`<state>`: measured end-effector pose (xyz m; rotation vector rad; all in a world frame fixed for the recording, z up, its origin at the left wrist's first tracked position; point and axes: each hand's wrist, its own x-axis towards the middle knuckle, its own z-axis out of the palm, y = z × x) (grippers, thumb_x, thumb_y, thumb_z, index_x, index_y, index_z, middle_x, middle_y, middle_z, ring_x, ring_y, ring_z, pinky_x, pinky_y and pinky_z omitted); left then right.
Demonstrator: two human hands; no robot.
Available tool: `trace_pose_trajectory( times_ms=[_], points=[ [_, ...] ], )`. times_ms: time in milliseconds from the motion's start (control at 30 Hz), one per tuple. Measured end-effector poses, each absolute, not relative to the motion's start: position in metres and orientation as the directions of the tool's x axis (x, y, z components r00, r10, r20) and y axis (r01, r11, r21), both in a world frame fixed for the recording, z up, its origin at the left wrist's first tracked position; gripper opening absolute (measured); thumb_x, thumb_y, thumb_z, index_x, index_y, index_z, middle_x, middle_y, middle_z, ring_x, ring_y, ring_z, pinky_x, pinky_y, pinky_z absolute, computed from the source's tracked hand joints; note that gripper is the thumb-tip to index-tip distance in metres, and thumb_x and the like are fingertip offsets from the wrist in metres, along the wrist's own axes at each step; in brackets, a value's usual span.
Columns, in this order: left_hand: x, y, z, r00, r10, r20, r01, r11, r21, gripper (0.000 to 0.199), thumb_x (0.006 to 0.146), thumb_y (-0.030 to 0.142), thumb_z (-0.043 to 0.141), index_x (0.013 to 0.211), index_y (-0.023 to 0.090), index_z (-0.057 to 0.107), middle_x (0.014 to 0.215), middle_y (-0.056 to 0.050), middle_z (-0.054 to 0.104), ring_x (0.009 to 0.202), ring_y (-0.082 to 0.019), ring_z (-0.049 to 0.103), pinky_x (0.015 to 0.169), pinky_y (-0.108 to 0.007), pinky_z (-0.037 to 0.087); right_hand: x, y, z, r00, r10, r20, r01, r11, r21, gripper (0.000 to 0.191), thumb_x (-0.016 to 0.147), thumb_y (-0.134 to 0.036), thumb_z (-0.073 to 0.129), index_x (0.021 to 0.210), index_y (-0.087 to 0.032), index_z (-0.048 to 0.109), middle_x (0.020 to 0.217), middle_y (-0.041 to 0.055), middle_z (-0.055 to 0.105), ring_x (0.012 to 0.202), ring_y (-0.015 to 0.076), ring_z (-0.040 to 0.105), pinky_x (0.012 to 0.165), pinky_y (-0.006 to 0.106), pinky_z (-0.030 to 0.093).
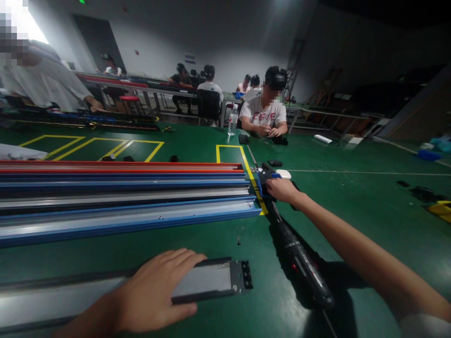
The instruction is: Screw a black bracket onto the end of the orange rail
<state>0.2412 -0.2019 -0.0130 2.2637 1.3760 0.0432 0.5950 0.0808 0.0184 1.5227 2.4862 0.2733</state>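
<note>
My left hand (155, 286) lies across a long metal channel (207, 277) with dark edges, its fingers stretched over the far side and the thumb near. A black perforated end piece (246, 274) caps the channel's right end. Out ahead, my right hand (282, 188) reaches into a small blue bin (261, 182); its fingertips are hidden there, so what they touch does not show. Below that hand a black electric screwdriver (305, 263) lies on the green table, its bit pointing toward the bin. A tiny screw-like piece (238, 241) is on the table between the channel and the rails.
Several long rails, one red (176, 167) and others blue (211, 213), lie side by side on the left. A water bottle (233, 121) stands near a seated person (264, 110) across the table. A white object (283, 174) sits beside the bin.
</note>
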Motion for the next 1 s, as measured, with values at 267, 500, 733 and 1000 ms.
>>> trace_pose_trajectory(
  times_ms=[267, 500, 733, 1000],
  points=[
    [0.244, -0.201, -0.006, 0.503, 0.831, -0.236, 0.826, -0.383, 0.414, 0.078, 0.084, 0.06, 0.063, 0.152, 0.026, 0.042, 0.153, -0.009, 0.05, 0.139, -0.036, 0.048, 0.117, -0.056, 0.039, 0.594, 0.089, 0.016, -0.471, 0.875, -0.114, 0.823, 0.482, 0.299, 0.026, 0.095, -0.024, 0.049, 0.107, -0.008, 0.067, 0.099, 0.0201, 0.074, 0.087, 0.0288, 0.072, 0.072, 0.033, 0.049],
    [0.244, -0.202, -0.01, 0.513, 0.839, -0.182, 0.809, -0.401, 0.431, 0.077, 0.084, 0.059, 0.064, 0.151, 0.027, 0.043, 0.151, -0.009, 0.052, 0.137, -0.035, 0.05, 0.116, -0.057, 0.04, 0.595, 0.089, 0.015, -0.483, 0.868, -0.114, 0.813, 0.493, 0.309, 0.03, 0.096, -0.026, 0.047, 0.11, -0.007, 0.066, 0.1, 0.0214, 0.073, 0.087, 0.029, 0.072, 0.072, 0.033, 0.047],
    [0.245, -0.2, -0.008, 0.514, 0.841, -0.172, 0.807, -0.406, 0.428, 0.077, 0.084, 0.059, 0.064, 0.151, 0.027, 0.044, 0.15, -0.01, 0.053, 0.136, -0.036, 0.051, 0.115, -0.056, 0.041, 0.594, 0.091, 0.015, -0.505, 0.85, -0.147, 0.788, 0.524, 0.322, 0.032, 0.094, -0.021, 0.048, 0.113, -0.004, 0.068, 0.103, 0.0252, 0.072, 0.089, 0.03, 0.071, 0.072, 0.033, 0.047],
    [0.244, -0.201, -0.011, 0.514, 0.843, -0.157, 0.804, -0.41, 0.43, 0.077, 0.083, 0.059, 0.064, 0.15, 0.026, 0.045, 0.149, -0.01, 0.054, 0.136, -0.035, 0.052, 0.115, -0.055, 0.041, 0.591, 0.094, 0.025, -0.518, 0.81, -0.274, 0.751, 0.584, 0.306, 0.027, 0.089, -0.014, 0.051, 0.096, -0.004, 0.076, 0.093, 0.0241, 0.074, 0.083, 0.0285, 0.071, 0.068, 0.032, 0.048]
  ],
)
